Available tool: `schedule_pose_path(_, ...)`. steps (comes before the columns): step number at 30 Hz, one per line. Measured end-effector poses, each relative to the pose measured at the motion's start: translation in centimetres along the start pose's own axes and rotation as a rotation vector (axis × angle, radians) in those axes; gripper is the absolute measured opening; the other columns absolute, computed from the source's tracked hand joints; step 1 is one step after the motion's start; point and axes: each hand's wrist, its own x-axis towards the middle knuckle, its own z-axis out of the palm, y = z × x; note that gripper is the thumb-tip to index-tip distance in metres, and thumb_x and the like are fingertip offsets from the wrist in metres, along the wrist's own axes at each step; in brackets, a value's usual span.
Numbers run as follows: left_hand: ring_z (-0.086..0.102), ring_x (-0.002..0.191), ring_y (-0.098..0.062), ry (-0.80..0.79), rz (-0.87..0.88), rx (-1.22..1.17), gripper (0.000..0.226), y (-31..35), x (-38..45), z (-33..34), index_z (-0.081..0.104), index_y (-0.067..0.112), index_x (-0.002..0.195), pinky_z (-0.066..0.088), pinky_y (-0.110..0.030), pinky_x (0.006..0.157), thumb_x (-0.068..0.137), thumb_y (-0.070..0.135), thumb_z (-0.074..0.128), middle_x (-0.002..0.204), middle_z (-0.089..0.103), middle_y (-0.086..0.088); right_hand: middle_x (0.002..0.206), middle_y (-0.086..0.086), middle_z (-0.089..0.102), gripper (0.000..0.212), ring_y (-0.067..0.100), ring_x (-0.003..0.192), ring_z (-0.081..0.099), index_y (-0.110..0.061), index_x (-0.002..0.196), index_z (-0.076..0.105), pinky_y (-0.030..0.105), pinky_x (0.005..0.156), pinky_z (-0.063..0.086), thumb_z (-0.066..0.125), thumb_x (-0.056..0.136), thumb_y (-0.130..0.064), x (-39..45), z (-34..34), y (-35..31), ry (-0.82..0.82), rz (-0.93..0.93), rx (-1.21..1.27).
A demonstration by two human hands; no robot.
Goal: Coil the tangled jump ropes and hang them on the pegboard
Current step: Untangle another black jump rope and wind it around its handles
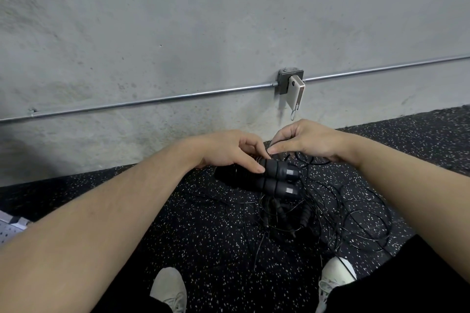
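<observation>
1. Shoes [169, 287], near edge: two pale shoes on the speckled rubber floor [203, 236], the right one just beside the outer cord loops. Risk, as a judgement: a foot on a loop would pin the cord and tighten the snarl when the hands pull.

2. Tangled ropes [330, 213], centre right on the floor: thin black cord in many overlapping loops, with several slim dark handles lying in the middle. Which cord belongs to which handle cannot be told. Risk: lifting one rope drags its neighbours along, or a kink sets in the thin cord.

3. Handle pair [277, 180], just beyond the heap: two thick black foam handles with grey collars, lying side by side, collars to the right.

4. Left hand [229, 152]: rests over the upper handle, thumb along its foam; its grip appears to hold a cord bundle underneath, mostly hidden. Risk: coils already gathered may spring loose if this hold slackens.

5. Right hand [307, 142]: narrow grip, fingertips pinching cord just above the handles, close to the left hand's fingers.

6. Pegboard [10, 231], far left edge: only a perforated corner shows, well apart from the ropes; nothing is seen hanging there.

7. Concrete wall [178, 33], far: conduit and junction box [286, 81] with a pale device.
</observation>
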Motion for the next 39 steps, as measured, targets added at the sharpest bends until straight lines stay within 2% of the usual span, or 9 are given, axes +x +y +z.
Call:
schedule_pose_path(3, 0.066, 0.092, 0.001, 0.088, 0.028, 0.098, 0.025, 0.3, -0.2, 0.1, 0.062, 0.024, 0.109, 0.046, -0.017, 0.081, 0.089, 0.02, 0.077, 0.106, 0.073, 0.013, 0.097, 0.014, 0.076, 0.039, 0.013, 0.082, 0.062, -0.028, 0.083, 0.08, 0.033, 0.088, 0.047, 0.083, 0.056, -0.056, -0.1, -0.1, -0.4, 0.035, -0.001, 0.018)
schedule_pose_path(7, 0.063, 0.102, -0.011, 0.133, -0.021, 0.15, 0.045, 0.2, 0.2, 0.4, 0.05, 0.023, 0.122, 0.046, -0.023, 0.086, 0.088, 0.027, 0.079, 0.115, 0.07, 0.008, 0.083, -0.009, 0.077, 0.006, -0.002, 0.075, 0.064, -0.032, 0.078, 0.08, 0.021, 0.085, 0.049, 0.085, 0.074, -0.032, 0.2, -0.4, -0.5, 0.045, -0.006, -0.026)
schedule_pose_path(10, 0.059, 0.115, -0.011, 0.136, -0.06, 0.315, 0.064, 0.4, 0.5, 1.0, 0.046, 0.029, 0.146, 0.042, -0.023, 0.096, 0.09, 0.033, 0.076, 0.131, 0.066, 0.006, 0.081, -0.002, 0.077, 0.016, 0.006, 0.071, 0.061, -0.03, 0.083, 0.079, 0.021, 0.076, 0.044, 0.086, 0.071, -0.038, 0.5, 0.0, -0.6, 0.051, -0.014, -0.068)
schedule_pose_path(15, 0.055, 0.128, -0.01, 0.294, -0.036, 0.375, 0.047, 0.0, 0.8, 1.4, 0.058, 0.044, 0.139, 0.04, -0.032, 0.111, 0.095, 0.034, 0.069, 0.137, 0.063, 0.013, 0.068, -0.009, 0.065, 0.03, 0.001, 0.051, 0.05, -0.033, 0.101, 0.064, 0.021, 0.054, 0.038, 0.082, 0.083, -0.017, 0.9, -0.1, -0.5, 0.12, -0.066, -0.103)
schedule_pose_path(19, 0.056, 0.125, -0.013, 0.432, -0.023, 0.42, 0.041, 0.1, 0.7, 1.5, 0.059, 0.049, 0.136, 0.045, -0.038, 0.107, 0.097, 0.036, 0.064, 0.136, 0.064, 0.015, 0.076, -0.002, 0.073, 0.041, 0.01, 0.061, 0.057, -0.035, 0.112, 0.056, 0.028, 0.062, 0.042, 0.083, 0.082, -0.026, 0.4, -0.7, -0.4, 0.083, 0.004, -0.134)
schedule_pose_path(25, 0.053, 0.13, -0.011, 0.511, -0.047, 0.363, 0.04, -0.1, 0.7, 1.2, 0.061, 0.046, 0.135, 0.039, -0.026, 0.1, 0.096, 0.036, 0.067, 0.142, 0.06, 0.016, 0.072, -0.006, 0.075, 0.031, 0.007, 0.068, 0.07, -0.022, 0.1, 0.071, 0.024, 0.077, 0.055, 0.076, 0.084, -0.049, -0.5, -1.3, -0.5, 0.007, 0.104, -0.14)
schedule_pose_path(32, 0.06, 0.111, -0.007, 0.542, -0.008, 0.347, 0.034, 0.4, 1.2, 1.7, 0.066, 0.054, 0.123, 0.05, -0.032, 0.097, 0.095, 0.035, 0.068, 0.125, 0.068, 0.021, 0.095, -0.002, 0.078, 0.054, 0.011, 0.077, 0.064, -0.025, 0.095, 0.077, 0.032, 0.088, 0.049, 0.049, 0.09, -0.072, -0.9, -1.6, -1.0, -0.003, 0.127, -0.161)
schedule_pose_path(37, 0.061, 0.113, -0.009, 0.585, -0.023, 0.301, 0.031, 0.2, 1.6, 1.6, 0.071, 0.044, 0.121, 0.048, -0.029, 0.097, 0.092, 0.034, 0.071, 0.123, 0.069, 0.017, 0.07, -0.013, 0.07, 0.034, 0.002, 0.057, 0.055, -0.025, 0.084, 0.071, 0.016, 0.063, 0.042, 0.057, 0.096, -0.053, -1.3, -1.1, -1.7, -0.069, 0.118, -0.133)
schedule_pose_path(39, 0.062, 0.108, -0.009, 0.595, -0.033, 0.289, 0.022, 0.2, 1.7, 1.6, 0.07, 0.046, 0.111, 0.05, -0.032, 0.095, 0.091, 0.036, 0.071, 0.107, 0.066, 0.021, 0.076, -0.008, 0.074, 0.024, 0.004, 0.06, 0.057, -0.018, 0.091, 0.069, 0.016, 0.062, 0.047, 0.062, 0.097, -0.04, -1.1, -0.9, -1.6, -0.077, 0.113, -0.045)
